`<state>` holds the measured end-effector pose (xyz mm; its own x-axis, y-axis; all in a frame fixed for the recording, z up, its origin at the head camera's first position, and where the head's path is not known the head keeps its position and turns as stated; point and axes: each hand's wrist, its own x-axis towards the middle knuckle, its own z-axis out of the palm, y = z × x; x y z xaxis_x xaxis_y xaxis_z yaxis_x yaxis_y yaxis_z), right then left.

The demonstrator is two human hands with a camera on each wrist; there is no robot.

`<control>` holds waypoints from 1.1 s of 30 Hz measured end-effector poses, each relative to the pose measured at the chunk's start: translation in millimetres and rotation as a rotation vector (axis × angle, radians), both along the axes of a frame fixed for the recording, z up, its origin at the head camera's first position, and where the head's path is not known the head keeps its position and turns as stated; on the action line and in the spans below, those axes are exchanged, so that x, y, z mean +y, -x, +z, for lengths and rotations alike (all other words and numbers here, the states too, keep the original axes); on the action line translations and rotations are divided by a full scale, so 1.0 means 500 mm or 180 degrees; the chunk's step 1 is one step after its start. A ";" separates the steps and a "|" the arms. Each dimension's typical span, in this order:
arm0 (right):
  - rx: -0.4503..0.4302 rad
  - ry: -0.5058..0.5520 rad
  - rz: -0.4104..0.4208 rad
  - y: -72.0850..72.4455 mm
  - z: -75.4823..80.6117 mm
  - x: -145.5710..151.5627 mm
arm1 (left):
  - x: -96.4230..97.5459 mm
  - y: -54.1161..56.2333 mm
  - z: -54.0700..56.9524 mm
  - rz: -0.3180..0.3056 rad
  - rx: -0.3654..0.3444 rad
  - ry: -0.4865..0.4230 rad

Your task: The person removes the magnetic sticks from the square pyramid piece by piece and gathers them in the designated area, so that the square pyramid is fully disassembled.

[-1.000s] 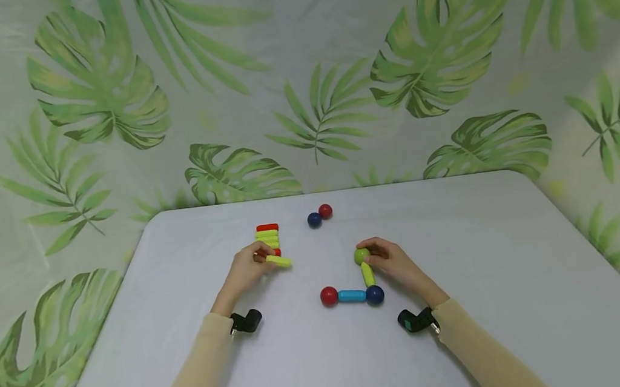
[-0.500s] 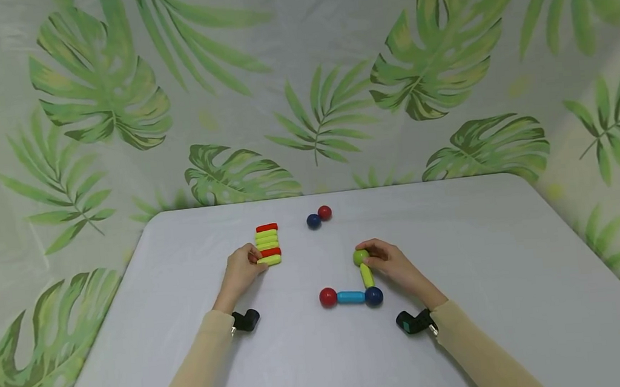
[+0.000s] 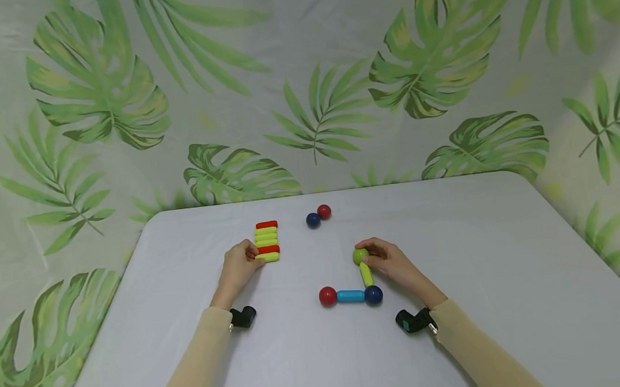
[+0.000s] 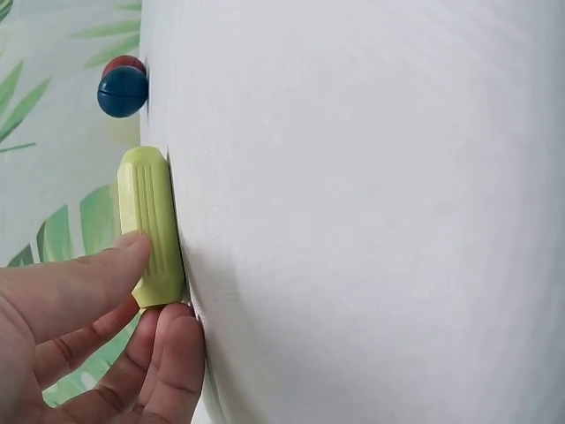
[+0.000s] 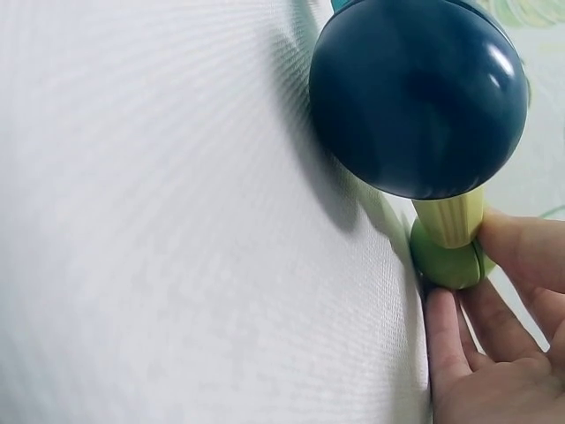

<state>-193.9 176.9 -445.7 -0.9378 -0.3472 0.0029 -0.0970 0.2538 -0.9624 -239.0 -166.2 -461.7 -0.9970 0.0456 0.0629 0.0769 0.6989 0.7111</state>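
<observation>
My left hand point(image 3: 239, 267) pinches a yellow-green magnetic stick point(image 4: 150, 225), thumb on its grooved top and fingertips at its near end. In the head view that stick lies at the front of a row of sticks, against a red stick point(image 3: 269, 249). My right hand point(image 3: 394, 264) holds a green ball point(image 3: 360, 256) between thumb and fingers. From this ball another yellow-green stick point(image 3: 367, 274) runs to a dark blue ball point(image 3: 374, 295). A light blue stick point(image 3: 351, 296) joins the blue ball to a red ball point(image 3: 328, 296). Close up in the right wrist view, the blue ball hides part of the structure.
Behind the front red stick, the row continues with several yellow-green sticks point(image 3: 266, 236) and a second red stick point(image 3: 266, 225). A loose dark blue ball point(image 3: 313, 220) and a red ball point(image 3: 324, 212) sit together toward the back edge of the white table point(image 3: 454, 224).
My left hand has moved left with the yellow-green stick, from tilted beside the row to lying along its front. My right hand stays on the green ball.
</observation>
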 end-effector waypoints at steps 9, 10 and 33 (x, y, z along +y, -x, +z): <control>0.0014 0.0009 -0.0035 0.030 -0.063 0.015 | 0.019 -0.015 0.009 -0.0290 0.0097 -0.0002; 0.0019 -0.0005 -0.0044 0.031 -0.065 0.016 | 0.030 -0.023 0.013 -0.0495 0.0090 -0.0096; -0.0008 -0.0068 -0.0095 0.026 -0.052 0.008 | 0.188 -0.020 0.000 -0.0964 -0.0316 -0.0805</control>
